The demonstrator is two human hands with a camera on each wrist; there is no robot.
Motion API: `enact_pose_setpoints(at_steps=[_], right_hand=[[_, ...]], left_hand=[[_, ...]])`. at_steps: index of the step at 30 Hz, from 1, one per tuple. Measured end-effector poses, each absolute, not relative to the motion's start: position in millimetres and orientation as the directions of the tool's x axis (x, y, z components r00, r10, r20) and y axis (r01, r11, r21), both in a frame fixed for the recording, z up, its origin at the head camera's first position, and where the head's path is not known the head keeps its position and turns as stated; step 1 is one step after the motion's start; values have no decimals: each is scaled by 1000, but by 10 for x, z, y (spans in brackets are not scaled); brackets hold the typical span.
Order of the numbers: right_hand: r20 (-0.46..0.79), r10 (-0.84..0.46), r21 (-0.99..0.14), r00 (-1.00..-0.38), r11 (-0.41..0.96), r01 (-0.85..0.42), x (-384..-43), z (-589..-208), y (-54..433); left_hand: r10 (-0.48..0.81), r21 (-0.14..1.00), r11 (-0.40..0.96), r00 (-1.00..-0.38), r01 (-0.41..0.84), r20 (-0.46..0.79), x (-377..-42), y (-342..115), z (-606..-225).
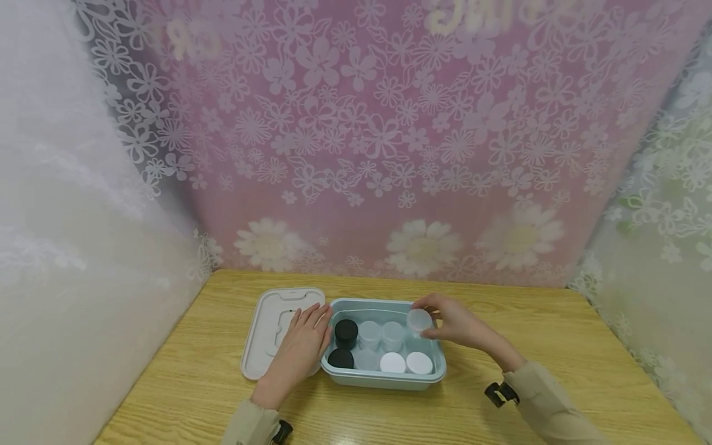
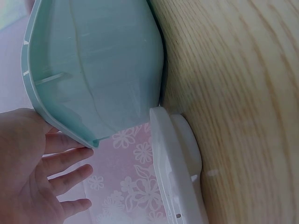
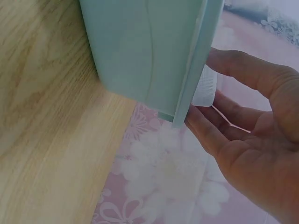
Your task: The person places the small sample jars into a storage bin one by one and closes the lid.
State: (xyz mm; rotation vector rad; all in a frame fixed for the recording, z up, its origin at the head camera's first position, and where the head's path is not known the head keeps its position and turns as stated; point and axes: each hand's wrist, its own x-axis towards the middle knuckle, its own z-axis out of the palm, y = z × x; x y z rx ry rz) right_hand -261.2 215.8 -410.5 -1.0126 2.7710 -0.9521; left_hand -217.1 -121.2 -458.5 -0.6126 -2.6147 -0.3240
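Note:
A light blue plastic box [image 1: 384,381] sits on the table with small round-lidded jars inside. Two black-capped jars [image 1: 346,331] fill its left end, two white-capped jars [image 1: 406,363] the near right, and several translucent jars stand among them. My right hand [image 1: 455,322] holds a translucent jar [image 1: 419,320] between thumb and fingers at the far right corner. In the right wrist view, the jar's ribbed cap [image 3: 204,88] shows above the rim. My left hand [image 1: 303,345] rests against the box's left rim, fingers extended; the left wrist view shows these fingers [image 2: 70,161] spread by the corner.
A whitish box lid [image 1: 257,346] lies on the wooden table [image 1: 189,383] left of the box, partly under my left hand in the head view. A pink flowered curtain [image 1: 384,154] hangs behind the table, with pale cloth on both sides.

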Motion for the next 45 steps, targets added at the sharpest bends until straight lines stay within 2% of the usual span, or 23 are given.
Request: enact_pose_setpoints(at_steps=[18,31,45], right_hand=[[119,-624,-318,-772,713,-625,-2607,-4049,2028],[63,-623,-192,-780,759,-622,-2575,-4102,1873],[-13,-616,-131,-788,782,-609,-2543,-4121,1782]], left_hand=[[366,139,874,-818,466,444,-2179,-1204,-4588],[372,146,870,-821,471,434,-2171,-1197,-4573],[378,141,866,-813,480,443,-2160,-1198,-4570]])
